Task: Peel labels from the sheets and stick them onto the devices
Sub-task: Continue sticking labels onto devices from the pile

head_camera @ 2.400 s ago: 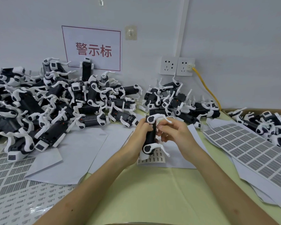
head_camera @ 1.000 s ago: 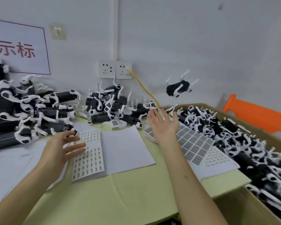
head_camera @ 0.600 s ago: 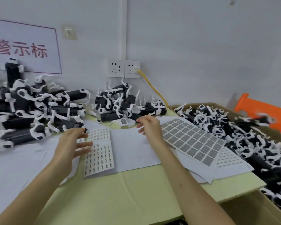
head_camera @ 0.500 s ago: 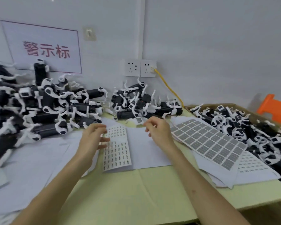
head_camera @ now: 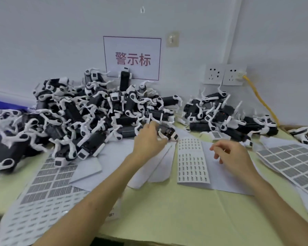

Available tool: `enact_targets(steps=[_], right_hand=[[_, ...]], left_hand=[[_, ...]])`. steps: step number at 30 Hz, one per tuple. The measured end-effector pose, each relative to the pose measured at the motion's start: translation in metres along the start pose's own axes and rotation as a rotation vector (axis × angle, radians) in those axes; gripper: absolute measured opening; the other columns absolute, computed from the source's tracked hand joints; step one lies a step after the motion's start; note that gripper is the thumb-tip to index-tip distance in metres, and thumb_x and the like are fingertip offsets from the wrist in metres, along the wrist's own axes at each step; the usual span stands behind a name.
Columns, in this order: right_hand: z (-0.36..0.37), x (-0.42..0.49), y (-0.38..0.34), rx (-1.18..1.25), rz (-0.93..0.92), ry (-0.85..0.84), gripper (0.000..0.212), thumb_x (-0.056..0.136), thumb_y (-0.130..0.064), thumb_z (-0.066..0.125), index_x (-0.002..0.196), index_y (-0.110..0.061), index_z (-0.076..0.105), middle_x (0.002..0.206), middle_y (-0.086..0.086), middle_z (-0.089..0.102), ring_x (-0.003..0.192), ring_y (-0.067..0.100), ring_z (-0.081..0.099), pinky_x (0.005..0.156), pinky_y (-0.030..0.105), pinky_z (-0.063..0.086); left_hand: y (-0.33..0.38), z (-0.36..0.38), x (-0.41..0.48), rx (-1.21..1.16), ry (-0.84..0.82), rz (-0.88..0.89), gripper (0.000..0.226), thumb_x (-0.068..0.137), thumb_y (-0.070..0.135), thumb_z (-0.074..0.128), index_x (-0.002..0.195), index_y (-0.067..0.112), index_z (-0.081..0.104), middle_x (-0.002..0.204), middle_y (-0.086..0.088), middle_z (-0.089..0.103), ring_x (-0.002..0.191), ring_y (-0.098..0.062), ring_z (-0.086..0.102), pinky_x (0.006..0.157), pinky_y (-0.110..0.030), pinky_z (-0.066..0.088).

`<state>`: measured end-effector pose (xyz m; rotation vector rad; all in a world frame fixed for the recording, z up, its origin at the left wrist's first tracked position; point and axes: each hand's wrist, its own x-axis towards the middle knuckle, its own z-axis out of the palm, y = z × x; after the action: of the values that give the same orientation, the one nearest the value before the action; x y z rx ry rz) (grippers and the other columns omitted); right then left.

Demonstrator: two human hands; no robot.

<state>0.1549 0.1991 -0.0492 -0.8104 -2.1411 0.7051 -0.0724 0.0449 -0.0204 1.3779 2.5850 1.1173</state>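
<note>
Head view: the left hand (head_camera: 149, 139) has left the sheet of small labels (head_camera: 190, 160) and reached to the near edge of the big pile of devices (head_camera: 96, 112) at the bench's (head_camera: 167, 210) back left. Its fingers curl at one black-and-white device (head_camera: 168, 132); blur hides whether they grip it. The right hand (head_camera: 228, 153) has drawn back from the smaller pile (head_camera: 220, 112) and hovers over white paper (head_camera: 224, 178) just right of that mid-bench sheet, fingers loosely curled and holding nothing. The view has swung left, centring the wall sign (head_camera: 132, 57).
</note>
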Motion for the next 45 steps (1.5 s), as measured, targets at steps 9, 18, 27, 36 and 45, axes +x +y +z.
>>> enact_targets(steps=[9,18,27,36,45], right_hand=[[-0.001,0.0,-0.002,-0.002,-0.001,-0.041,0.029,0.094,-0.009,0.063,0.075,-0.029,0.071,0.064,-0.005,0.069,0.055,0.006,0.06,0.061,0.036,0.049],[0.002,0.0,0.001,-0.006,-0.014,-0.056,0.03,0.095,-0.011,0.064,0.075,-0.033,0.071,0.064,-0.006,0.069,0.056,0.007,0.062,0.062,0.036,0.051],[0.004,-0.001,-0.003,0.005,-0.043,-0.036,0.029,0.095,-0.012,0.064,0.076,-0.033,0.071,0.065,-0.008,0.069,0.055,0.008,0.06,0.06,0.038,0.051],[0.008,-0.007,-0.019,0.173,-0.146,-0.067,0.04,0.091,-0.029,0.077,0.127,-0.032,0.059,0.114,-0.014,0.067,0.1,-0.001,0.065,0.075,0.021,0.049],[0.013,-0.01,-0.022,0.146,-0.182,-0.026,0.061,0.087,-0.044,0.078,0.139,-0.036,0.047,0.131,-0.023,0.056,0.117,-0.011,0.052,0.09,0.014,0.04]], left_hand=[[-0.058,-0.027,0.047,0.133,-0.012,-0.187,0.056,0.098,0.037,0.064,0.145,0.012,0.047,0.13,-0.01,0.066,0.119,-0.032,0.062,0.091,-0.039,0.045],[-0.065,-0.018,0.05,0.038,0.239,-0.142,0.042,0.111,0.031,0.045,0.071,0.018,0.05,0.058,0.002,0.048,0.069,-0.033,0.055,0.064,-0.038,0.035],[-0.002,-0.024,0.02,-0.579,0.407,-0.11,0.031,0.108,0.027,0.05,0.096,0.011,0.074,0.079,-0.015,0.069,0.07,-0.033,0.064,0.063,-0.044,0.052],[0.059,0.014,-0.003,-1.251,0.001,-0.287,0.028,0.108,0.028,0.056,0.097,0.009,0.073,0.079,0.001,0.077,0.073,-0.009,0.075,0.069,-0.041,0.066],[0.056,0.045,-0.014,-1.771,-0.282,-0.535,0.034,0.104,0.032,0.06,0.102,0.0,0.071,0.094,-0.015,0.079,0.094,-0.026,0.078,0.089,-0.044,0.063]])
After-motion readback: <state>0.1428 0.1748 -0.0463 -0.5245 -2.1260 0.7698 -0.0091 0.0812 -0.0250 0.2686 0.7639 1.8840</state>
